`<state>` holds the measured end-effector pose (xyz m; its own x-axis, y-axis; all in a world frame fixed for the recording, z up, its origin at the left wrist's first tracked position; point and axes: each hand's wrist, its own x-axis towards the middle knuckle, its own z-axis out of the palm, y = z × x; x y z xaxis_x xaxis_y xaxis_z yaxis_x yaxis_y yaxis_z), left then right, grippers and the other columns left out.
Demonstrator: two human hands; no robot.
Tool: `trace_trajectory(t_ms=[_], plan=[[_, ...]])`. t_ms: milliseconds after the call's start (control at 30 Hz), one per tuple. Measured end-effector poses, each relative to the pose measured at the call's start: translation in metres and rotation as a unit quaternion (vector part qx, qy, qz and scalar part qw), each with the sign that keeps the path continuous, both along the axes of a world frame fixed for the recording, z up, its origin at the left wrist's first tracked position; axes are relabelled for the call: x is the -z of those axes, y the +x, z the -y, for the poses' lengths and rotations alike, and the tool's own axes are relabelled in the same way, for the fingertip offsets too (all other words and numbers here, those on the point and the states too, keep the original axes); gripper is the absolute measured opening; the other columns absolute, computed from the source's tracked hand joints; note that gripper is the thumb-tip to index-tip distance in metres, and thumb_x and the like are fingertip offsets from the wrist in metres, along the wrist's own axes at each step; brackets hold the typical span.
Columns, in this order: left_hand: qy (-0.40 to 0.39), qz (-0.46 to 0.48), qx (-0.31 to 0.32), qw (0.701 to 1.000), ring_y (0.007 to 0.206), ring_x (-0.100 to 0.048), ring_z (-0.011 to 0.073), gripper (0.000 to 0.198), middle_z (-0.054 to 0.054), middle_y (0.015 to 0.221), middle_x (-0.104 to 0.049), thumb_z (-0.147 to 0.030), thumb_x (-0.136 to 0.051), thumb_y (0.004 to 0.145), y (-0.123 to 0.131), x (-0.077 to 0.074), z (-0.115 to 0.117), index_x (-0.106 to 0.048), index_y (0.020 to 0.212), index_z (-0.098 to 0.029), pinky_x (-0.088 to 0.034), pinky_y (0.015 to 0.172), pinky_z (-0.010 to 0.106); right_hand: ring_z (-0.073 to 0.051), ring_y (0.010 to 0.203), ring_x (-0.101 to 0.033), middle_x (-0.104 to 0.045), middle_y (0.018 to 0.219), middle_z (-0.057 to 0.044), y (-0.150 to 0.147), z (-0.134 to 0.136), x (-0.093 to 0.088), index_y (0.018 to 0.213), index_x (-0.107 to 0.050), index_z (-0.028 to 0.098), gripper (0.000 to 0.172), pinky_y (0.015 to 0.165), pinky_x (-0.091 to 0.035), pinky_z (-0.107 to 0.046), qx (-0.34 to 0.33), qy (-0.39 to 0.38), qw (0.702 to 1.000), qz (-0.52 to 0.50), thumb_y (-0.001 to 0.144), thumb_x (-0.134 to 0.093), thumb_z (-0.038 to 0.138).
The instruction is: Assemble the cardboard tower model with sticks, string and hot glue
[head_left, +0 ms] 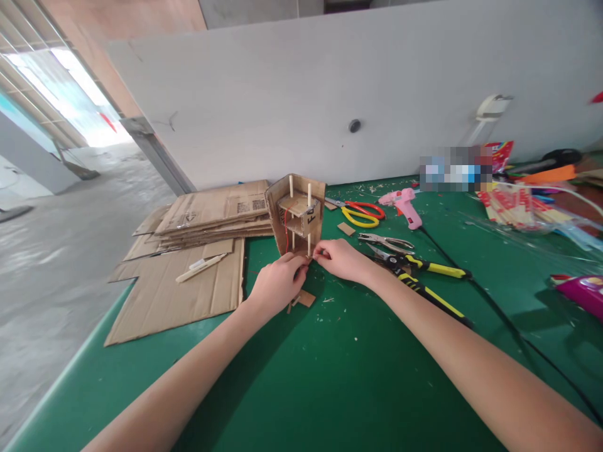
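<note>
A small cardboard model (296, 213) with wooden sticks and a red wire stands upright on the green table (330, 376). Both of my hands meet at its base. My left hand (277, 282) has its fingers curled against the bottom of the model. My right hand (342, 258) pinches something tiny at the foot of one stick; I cannot make out what. A small cardboard scrap (306, 299) lies just below my left hand.
Flattened cardboard sheets (188, 276) with a utility knife (200, 267) lie at the left. Scissors (360, 213), a pink glue gun (405, 206), pliers (386, 242) and yellow-handled cutters (424, 276) sit to the right. A grey wall panel (330, 94) stands behind; a black cable (494, 314) crosses the table.
</note>
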<state>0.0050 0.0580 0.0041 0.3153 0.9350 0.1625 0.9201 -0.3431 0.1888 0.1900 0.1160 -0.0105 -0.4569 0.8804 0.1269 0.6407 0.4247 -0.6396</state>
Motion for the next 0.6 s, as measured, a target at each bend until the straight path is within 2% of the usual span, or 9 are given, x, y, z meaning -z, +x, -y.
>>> trace_trajectory(t_ms=[300, 467, 600], plan=[[-0.010, -0.048, 0.023, 0.999, 0.085, -0.069, 0.0214, 0.035, 0.004, 0.107, -0.066, -0.029, -0.042, 0.097, -0.0014, 0.0025, -0.0019, -0.064, 0.124, -0.029, -0.051, 0.064, 0.028, -0.013, 0.059, -0.052, -0.063, 0.067, -0.002, -0.0057, -0.0009, -0.0012, 0.087, -0.066, 0.018, 0.011, 0.056, -0.035, -0.024, 0.029, 0.009, 0.999, 0.036, 0.087, -0.056, 0.023], [-0.011, -0.069, 0.014, 0.997, 0.083, -0.069, 0.0220, 0.037, 0.005, 0.105, -0.064, -0.032, -0.040, 0.098, 0.0017, 0.0025, -0.0017, -0.064, 0.126, -0.028, -0.052, 0.063, 0.029, -0.015, 0.064, -0.059, -0.067, 0.071, -0.005, -0.0096, 0.0011, 0.0003, 0.091, -0.064, 0.017, 0.012, 0.059, -0.038, -0.025, 0.061, 0.028, 0.996, 0.058, 0.088, -0.056, 0.025], [-0.019, -0.077, 0.008, 0.997, 0.084, -0.069, 0.0227, 0.037, 0.006, 0.110, -0.064, -0.032, -0.040, 0.098, 0.0037, 0.0012, -0.0009, -0.063, 0.126, -0.028, -0.053, 0.064, 0.030, -0.016, 0.062, -0.058, -0.067, 0.071, -0.005, -0.0104, 0.0088, -0.0007, 0.093, -0.064, 0.018, 0.013, 0.057, -0.035, -0.026, 0.057, 0.060, 0.993, 0.089, 0.089, -0.052, 0.021]])
